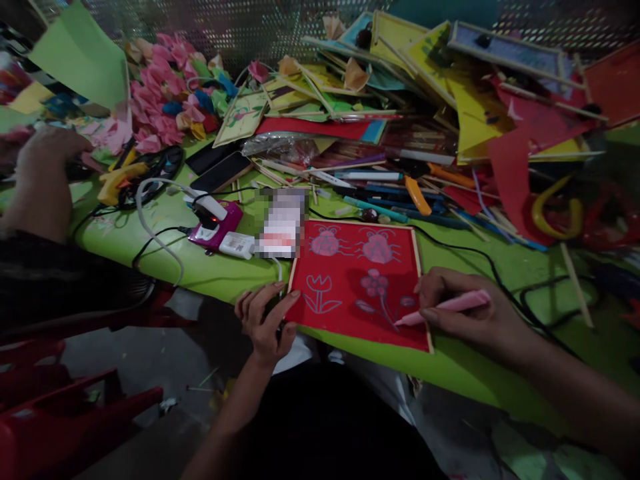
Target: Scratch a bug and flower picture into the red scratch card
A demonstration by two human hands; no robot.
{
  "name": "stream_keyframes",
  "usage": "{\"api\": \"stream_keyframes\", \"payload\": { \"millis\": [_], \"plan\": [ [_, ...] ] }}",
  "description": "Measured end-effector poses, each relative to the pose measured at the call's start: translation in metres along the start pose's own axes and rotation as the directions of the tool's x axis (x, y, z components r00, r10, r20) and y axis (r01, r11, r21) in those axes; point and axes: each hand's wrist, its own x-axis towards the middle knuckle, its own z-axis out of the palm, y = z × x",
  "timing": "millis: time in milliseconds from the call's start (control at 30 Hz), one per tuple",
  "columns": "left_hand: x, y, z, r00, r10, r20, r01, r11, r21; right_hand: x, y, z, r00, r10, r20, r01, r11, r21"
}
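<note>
A red sheet of paper (345, 317) edged with thin wooden sticks lies at the table's front edge. It bears two beetle-like drawings on top and two flowers below, partly coloured pink. My right hand (467, 313) grips a pink marker (457, 303), its tip down at the stem of the lower right flower. At the sheet's left edge rests my left hand (267, 317), fingers apart and bent, the fingertips by the sheet's lower left side. Just above that hand lies a phone (284, 223) with a lit, blurred screen.
A purple power strip (225, 227) with plugs and cables sits left of the phone. Pens, sticks and framed coloured papers (420, 53) pile up behind. Pink paper flowers (163, 87) heap at the back left. Another person's arm (43, 180) reaches in at left. Red plastic chairs (65, 413) stand below.
</note>
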Motion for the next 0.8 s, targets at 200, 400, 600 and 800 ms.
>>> {"api": "stream_keyframes", "payload": {
  "millis": [200, 400, 600, 800],
  "plan": [
    [0.0025, 0.0023, -0.0003, 1.0, 0.002, -0.004, -0.002, 1.0, 0.002, 0.0015, 0.0002, 0.0004, 0.999, -0.005, -0.04, 0.003, 0.999, -0.036],
    [0.0038, 0.0038, -0.0007, 1.0, 0.01, -0.001, -0.01, 1.0, -0.003, 0.0036, 0.0004, 0.0001, 0.999, -0.008, -0.035, 0.006, 0.999, -0.053],
    [0.002, 0.0018, -0.0002, 1.0, 0.013, -0.005, -0.013, 1.0, -0.007, 0.0032, -0.0004, 0.0011, 0.998, -0.016, -0.064, 0.012, 0.998, -0.056],
    [0.0013, 0.0008, -0.001, 1.0, 0.008, 0.004, -0.008, 1.0, -0.005, 0.0046, 0.0015, 0.0007, 0.999, -0.01, -0.047, 0.01, 1.0, -0.009]
  ]
}}
